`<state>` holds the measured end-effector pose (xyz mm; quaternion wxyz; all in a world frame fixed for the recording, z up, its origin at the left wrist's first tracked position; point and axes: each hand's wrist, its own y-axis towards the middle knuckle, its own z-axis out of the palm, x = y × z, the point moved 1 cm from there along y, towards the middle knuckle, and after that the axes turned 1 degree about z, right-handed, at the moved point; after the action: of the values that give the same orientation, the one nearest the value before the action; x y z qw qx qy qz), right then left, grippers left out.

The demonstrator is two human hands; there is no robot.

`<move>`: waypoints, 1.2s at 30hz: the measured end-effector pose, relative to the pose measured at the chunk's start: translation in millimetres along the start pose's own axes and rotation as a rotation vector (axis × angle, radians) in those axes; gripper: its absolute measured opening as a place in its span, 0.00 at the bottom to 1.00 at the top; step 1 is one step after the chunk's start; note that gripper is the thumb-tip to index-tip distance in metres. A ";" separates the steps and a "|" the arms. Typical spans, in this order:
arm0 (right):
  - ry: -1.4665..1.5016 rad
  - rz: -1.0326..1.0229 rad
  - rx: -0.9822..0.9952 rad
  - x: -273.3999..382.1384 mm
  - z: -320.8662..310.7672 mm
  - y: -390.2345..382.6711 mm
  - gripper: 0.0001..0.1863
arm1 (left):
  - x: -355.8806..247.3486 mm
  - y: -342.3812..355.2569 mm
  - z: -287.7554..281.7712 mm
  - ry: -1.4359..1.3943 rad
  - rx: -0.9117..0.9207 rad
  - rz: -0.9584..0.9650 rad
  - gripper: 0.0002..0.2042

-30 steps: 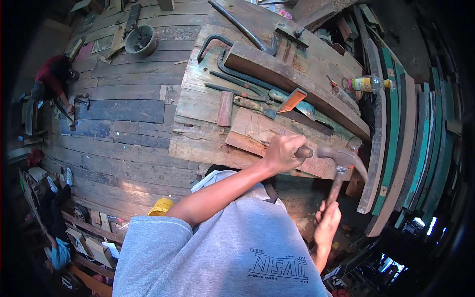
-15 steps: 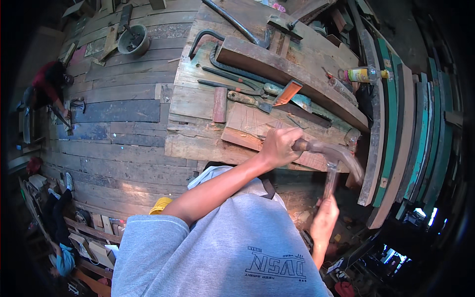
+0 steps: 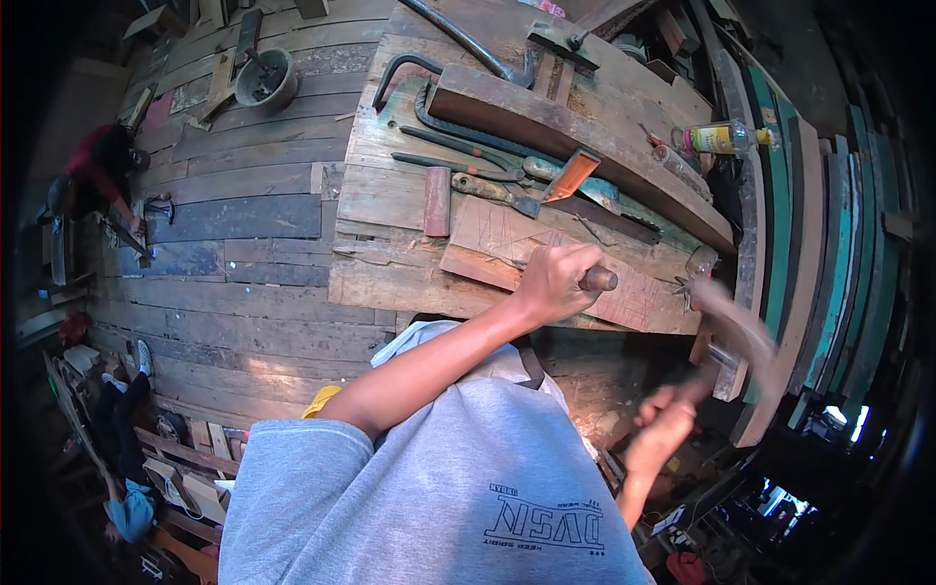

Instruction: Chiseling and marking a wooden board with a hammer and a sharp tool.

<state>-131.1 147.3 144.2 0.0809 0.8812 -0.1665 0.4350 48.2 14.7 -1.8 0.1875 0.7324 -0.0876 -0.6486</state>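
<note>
My left hand (image 3: 558, 283) is closed round a wooden-handled chisel (image 3: 599, 279), its butt end sticking out to the right; the fist hides most of its blade. Beneath lies a reddish wooden board (image 3: 487, 239) scored with thin lines, on the workbench (image 3: 375, 268). Off the bench's near right corner, my right hand (image 3: 660, 434) grips a hammer (image 3: 741, 341), its long curved head smeared by motion and apart from the chisel. Beyond the board rest an orange-and-metal tool (image 3: 571, 176), a scraper-like tool with a worn handle (image 3: 483, 188) and a reddish wooden block (image 3: 437, 203).
A thick beam (image 3: 575, 146) crosses the bench, with pincers (image 3: 458, 166) before it. A bottle (image 3: 717, 138) lies near long green and brown planks (image 3: 780, 234) at right. A bucket (image 3: 265, 80) stands on the plank floor. Two other people (image 3: 93, 185) are at far left and lower left.
The hammer has swung away from the chisel's butt end, outward to the right, with my right hand. My left hand stays nearly in place on the chisel.
</note>
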 end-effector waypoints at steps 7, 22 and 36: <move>0.163 0.213 0.113 1.5 -14.6 20.7 0.30 | 0.8 -4.9 -3.8 0.022 0.003 -0.013 0.09; 0.116 -0.011 0.712 -160.4 92.8 145.9 0.32 | -71.4 40.9 -25.1 0.164 0.310 0.267 0.09; -0.026 -0.095 0.821 -160.8 107.2 166.3 0.22 | -62.4 99.3 14.3 0.638 0.600 -0.010 0.13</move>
<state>-203.3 -2.5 -49.1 -0.2595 0.8523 0.0607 0.4501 36.6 -55.2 92.8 -0.0191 0.9186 -0.2063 -0.3366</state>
